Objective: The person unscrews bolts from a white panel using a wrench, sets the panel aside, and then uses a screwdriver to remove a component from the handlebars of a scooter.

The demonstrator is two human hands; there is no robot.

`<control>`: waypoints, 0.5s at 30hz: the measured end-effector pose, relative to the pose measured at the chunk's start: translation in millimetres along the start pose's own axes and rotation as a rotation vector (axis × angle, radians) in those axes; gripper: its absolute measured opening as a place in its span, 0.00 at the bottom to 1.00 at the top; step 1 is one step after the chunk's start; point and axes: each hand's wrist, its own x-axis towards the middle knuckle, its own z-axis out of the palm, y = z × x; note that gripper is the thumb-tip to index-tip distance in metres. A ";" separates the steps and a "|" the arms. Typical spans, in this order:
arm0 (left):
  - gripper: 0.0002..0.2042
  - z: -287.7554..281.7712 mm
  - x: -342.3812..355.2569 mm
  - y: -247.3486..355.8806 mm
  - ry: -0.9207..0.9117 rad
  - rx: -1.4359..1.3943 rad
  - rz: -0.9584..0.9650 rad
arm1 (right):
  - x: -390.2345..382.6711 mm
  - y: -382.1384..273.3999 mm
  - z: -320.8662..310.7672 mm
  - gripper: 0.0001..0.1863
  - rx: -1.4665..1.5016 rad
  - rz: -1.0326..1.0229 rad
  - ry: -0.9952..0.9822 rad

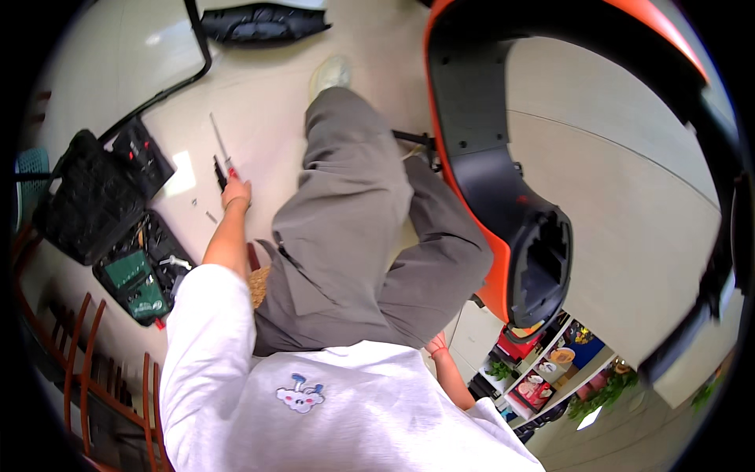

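Observation:
My left hand reaches down to the floor, its fingers closed round the red handle of a long thin screwdriver. Right beside that handle lies a narrow black tool. Little metal pieces are on the floor near my wrist. My right hand is low by my bent right knee; its fingers are hidden. Beyond that knee a large curved orange and black shell rises, with a hollow black end.
An open black tool case with a green insert lies to my left. A black tube frame and a black moulded part lie farther off. Wooden chairs stand lower left, stocked shelves lower right.

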 end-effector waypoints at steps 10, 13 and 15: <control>0.12 -6.2 -37.8 -70.5 -0.089 -0.480 0.468 | 10.9 -23.0 -199.7 0.10 0.586 -0.222 0.601; 0.13 -3.4 -20.9 -140.5 -0.036 -0.564 0.509 | 10.1 -62.5 -250.4 0.08 0.731 -0.359 0.614; 0.14 -5.3 -61.7 -141.3 -0.205 -0.634 0.376 | 11.5 -36.4 -261.8 0.09 0.673 -0.328 0.600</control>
